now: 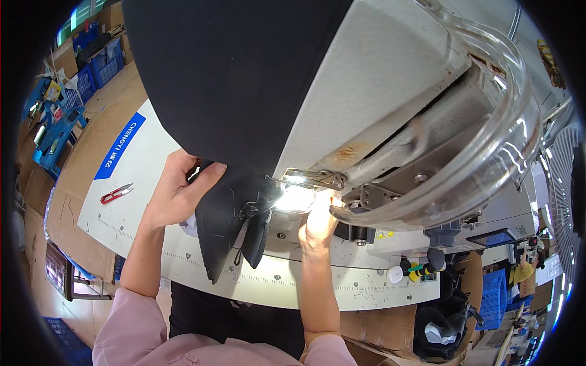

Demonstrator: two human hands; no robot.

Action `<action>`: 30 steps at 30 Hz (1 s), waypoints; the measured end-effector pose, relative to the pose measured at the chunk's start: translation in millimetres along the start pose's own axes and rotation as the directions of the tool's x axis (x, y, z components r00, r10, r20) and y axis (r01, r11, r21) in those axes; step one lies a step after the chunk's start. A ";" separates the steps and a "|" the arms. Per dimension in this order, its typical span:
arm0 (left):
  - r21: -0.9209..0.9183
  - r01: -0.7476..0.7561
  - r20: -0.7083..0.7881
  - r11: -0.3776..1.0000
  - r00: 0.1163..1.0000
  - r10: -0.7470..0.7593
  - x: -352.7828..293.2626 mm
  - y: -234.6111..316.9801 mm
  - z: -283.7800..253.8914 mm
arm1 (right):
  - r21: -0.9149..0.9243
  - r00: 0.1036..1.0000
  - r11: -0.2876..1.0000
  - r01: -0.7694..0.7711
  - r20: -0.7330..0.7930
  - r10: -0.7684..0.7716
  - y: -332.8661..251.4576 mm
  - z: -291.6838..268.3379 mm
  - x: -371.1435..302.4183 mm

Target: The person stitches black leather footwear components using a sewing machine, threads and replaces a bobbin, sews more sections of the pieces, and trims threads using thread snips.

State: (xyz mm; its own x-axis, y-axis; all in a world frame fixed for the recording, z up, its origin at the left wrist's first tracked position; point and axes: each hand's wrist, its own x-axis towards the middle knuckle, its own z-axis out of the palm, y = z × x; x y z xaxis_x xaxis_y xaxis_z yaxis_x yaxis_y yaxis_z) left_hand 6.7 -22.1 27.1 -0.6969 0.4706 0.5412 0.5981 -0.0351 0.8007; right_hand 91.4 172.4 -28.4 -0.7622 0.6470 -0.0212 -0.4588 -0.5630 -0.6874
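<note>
A large piece of black fabric (238,79) spreads from the top of the view down to the lit needle area of a white sewing machine (372,85). Its lower end hangs in dark flaps over the table's front part. My left hand (186,192) is closed on the fabric's left edge, thumb on top. Beside the machine's bright lamp, my right hand (318,222) reaches up to the needle area. Glare and machine parts hide most of its fingers, so I cannot tell what they hold. A clear curved guard (513,165) arches over the machine's right side.
Red-handled thread snips (116,193) lie on the white table (146,226), left of my left hand. Thread bits are scattered along the front edge. Small spools (415,271) stand at the right, above a cardboard box (390,326) with black pieces. Blue crates (107,61) stand far left.
</note>
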 end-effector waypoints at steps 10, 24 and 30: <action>0.006 0.000 0.030 1.000 1.000 0.000 2.2 -1.0 -4.4 | 0.032 0.996 0.999 -0.026 -0.088 0.029 0.6 4.4 -4.5; -0.101 0.137 0.118 0.985 0.985 -0.125 12.0 -12.8 -13.8 | 0.012 0.966 0.977 0.215 0.145 -0.214 7.5 -13.7 -6.6; -0.109 0.209 0.153 0.972 0.970 -0.191 3.8 -12.8 -18.7 | -0.590 0.824 0.623 0.513 0.138 -0.549 20.0 -24.9 -59.2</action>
State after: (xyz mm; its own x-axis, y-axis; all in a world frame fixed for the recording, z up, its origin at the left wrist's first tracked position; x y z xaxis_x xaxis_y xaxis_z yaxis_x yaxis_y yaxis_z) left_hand -11.0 -36.4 23.8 -0.7297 0.5977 0.3322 0.3925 -0.0316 0.9192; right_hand 138.7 135.6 -58.9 -0.4398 0.7712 0.4602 -0.4074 0.2853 -0.8675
